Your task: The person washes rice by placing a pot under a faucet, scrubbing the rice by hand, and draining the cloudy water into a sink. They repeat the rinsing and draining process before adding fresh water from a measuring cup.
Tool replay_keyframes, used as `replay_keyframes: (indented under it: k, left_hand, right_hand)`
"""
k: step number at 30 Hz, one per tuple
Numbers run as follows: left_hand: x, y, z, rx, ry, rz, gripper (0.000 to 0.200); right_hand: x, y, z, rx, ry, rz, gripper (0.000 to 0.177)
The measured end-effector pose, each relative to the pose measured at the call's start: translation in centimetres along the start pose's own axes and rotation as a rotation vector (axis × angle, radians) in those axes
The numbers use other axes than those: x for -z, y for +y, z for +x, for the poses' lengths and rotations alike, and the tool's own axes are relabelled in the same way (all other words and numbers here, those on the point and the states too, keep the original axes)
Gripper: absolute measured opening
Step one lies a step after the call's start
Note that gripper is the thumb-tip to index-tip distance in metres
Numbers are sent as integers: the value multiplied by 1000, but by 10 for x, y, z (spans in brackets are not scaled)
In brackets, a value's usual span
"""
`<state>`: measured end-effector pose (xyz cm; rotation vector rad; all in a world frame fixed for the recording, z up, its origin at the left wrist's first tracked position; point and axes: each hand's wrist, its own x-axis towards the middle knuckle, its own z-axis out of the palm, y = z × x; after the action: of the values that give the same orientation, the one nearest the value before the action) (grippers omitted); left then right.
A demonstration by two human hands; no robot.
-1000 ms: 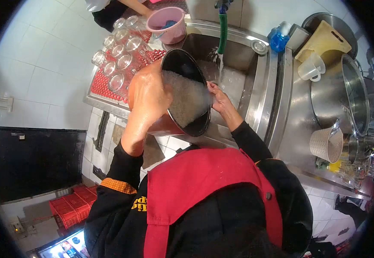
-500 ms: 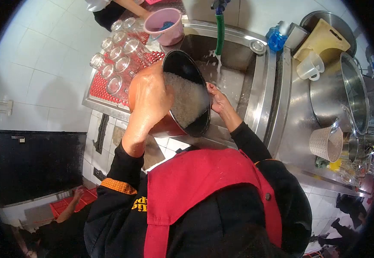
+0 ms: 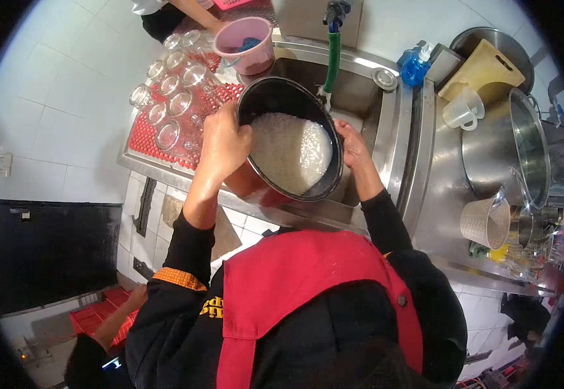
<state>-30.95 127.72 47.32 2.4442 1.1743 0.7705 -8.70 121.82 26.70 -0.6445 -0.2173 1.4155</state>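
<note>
A round pot [image 3: 249,188], black inside and reddish outside, is held tilted over the front of the metal sink [image 3: 359,84]. White rice [image 3: 282,146] in cloudy water lies inside it. My left hand [image 3: 222,142] grips the pot's left rim, its fingers curled over the edge. On the opposite side my right hand [image 3: 354,146] holds the right rim. A green hose [image 3: 332,61] hangs into the sink just behind the pot, its lower end near the rim.
Several glass jars [image 3: 168,134] stand on a red mat [image 3: 140,139] at left. Behind them another person's hand [image 3: 214,24] touches a pink bucket [image 3: 265,55]. At right are a blue soap bottle [image 3: 414,69], a plastic jug [image 3: 461,111] and a large metal pot [image 3: 489,152].
The pot has shifted slightly right, its opening facing up more, and water now shows pooled over the rice. My left hand has moved from above the opening to the rim.
</note>
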Motion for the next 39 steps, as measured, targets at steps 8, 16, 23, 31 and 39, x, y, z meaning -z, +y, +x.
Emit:
replay_keyframes:
  k: [8,16,23,31,39]
  left_hand:
    - [-59,-49,15,146,15,-155,23]
    - [-137,-96,29,475,-114,-357,18]
    - [-173,-70,46,553,-51,-574,17]
    - [-200,-50,62,661,-78,-982,20]
    - [-203,-40,69,686,-96,-926,22]
  right_hand:
    - [24,-56,20,149,385,-505,18]
    - [-2,-105,17,394,600,-1108,20]
    - [5,-149,8,525,680,-1290,19]
    - [27,-167,-5,496,718,-1116,21]
    - [23,-175,-11,317,803,-1173,27]
